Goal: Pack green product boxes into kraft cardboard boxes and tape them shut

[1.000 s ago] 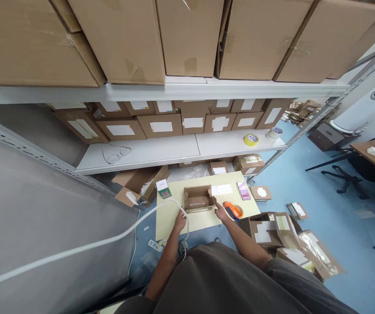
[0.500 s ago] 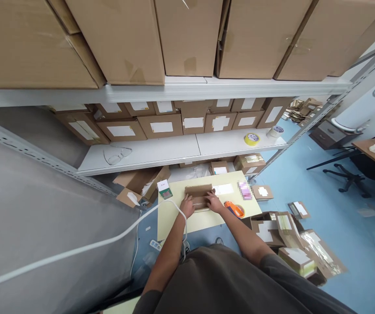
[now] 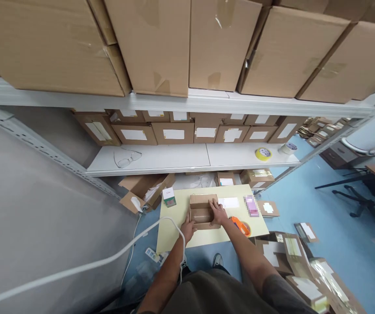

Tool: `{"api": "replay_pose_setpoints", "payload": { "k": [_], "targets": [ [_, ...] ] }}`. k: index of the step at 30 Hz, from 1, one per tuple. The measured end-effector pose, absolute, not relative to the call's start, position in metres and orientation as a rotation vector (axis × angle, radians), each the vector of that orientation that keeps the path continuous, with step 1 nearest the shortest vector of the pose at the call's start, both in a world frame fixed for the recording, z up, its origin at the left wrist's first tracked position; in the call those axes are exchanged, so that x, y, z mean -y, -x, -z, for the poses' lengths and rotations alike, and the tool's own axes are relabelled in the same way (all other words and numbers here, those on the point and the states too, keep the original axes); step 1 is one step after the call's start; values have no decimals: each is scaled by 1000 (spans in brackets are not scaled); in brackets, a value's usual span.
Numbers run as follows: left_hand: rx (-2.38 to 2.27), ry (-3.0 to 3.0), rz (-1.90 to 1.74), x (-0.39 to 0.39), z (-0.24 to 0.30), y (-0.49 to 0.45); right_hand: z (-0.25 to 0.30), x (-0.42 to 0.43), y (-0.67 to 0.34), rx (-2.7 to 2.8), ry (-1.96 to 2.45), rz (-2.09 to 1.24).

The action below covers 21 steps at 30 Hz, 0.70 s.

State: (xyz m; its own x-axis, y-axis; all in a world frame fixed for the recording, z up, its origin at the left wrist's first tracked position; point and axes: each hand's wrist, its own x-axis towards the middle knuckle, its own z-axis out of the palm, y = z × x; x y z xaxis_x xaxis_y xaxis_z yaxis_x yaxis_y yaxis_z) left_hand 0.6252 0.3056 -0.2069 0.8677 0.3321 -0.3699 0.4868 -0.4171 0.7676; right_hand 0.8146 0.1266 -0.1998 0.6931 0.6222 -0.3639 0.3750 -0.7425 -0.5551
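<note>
A small brown cardboard box (image 3: 203,213) lies on a pale yellow tabletop (image 3: 177,231), its flaps folded down. My left hand (image 3: 187,229) grips its near left corner. My right hand (image 3: 219,212) presses on the box's right side. To the right, an orange tape dispenser (image 3: 240,226) lies close to my right hand. A white sheet of paper (image 3: 229,202) and a pixelated pink item (image 3: 251,206) lie beyond it. A small white and green carton (image 3: 169,197) stands at the table's far left corner.
Metal shelves (image 3: 148,163) hold labelled cardboard boxes, glasses and tape rolls directly ahead. A white cable (image 3: 109,260) runs past my left arm. Opened parcels (image 3: 282,253) lie on the blue floor at right. An opened carton (image 3: 143,192) sits behind the table.
The box's flaps, open a second ago, are now folded down. Both hands have moved from beside the box onto it. The whole view has shifted slightly.
</note>
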Motion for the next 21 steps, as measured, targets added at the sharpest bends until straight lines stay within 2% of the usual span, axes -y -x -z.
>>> {"api": "replay_pose_setpoints", "payload": {
  "k": [12, 18, 21],
  "targets": [
    [-723, -2077, 113, -253, 173, -588, 187, -113, -825, 1056, 2387, -915],
    [-1034, -2048, -63, -193, 161, -545, 179, -113, -805, 1205, 1979, -515],
    [-1179, -1949, -158, -158, 148, -520, 163, -112, -785, 1285, 1759, -438]
  ]
}}
